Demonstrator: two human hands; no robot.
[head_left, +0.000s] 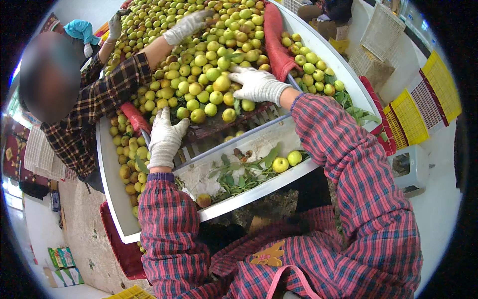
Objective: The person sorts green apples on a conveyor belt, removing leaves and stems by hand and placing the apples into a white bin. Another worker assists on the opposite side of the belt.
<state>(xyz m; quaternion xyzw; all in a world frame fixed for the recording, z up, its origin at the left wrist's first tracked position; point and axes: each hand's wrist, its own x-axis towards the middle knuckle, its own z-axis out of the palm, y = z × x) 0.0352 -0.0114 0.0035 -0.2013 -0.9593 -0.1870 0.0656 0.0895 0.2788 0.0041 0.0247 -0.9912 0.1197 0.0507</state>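
Note:
My left hand (166,138), in a white knit glove, rests at the near left edge of a big heap of small round yellow-green fruits (199,62). Its fingers are apart and the fingertips touch the nearest fruits. Further right, my right hand (260,86), gloved alike, lies over the heap with its fingers stretched toward the left, against a few larger fruits. Neither hand is closed around a fruit. Between them, the fruits end at a slatted surface (199,149) with gaps. Some fruits have brown patches.
A near trough (209,217) of the white sorting table holds green leaves (239,179) and a few fruits. Red padded strips (279,45) divide off side troughs of fruit. At left, a co-worker's gloved hand (188,27) reaches across the heap. Yellow crates (413,114) stand at right.

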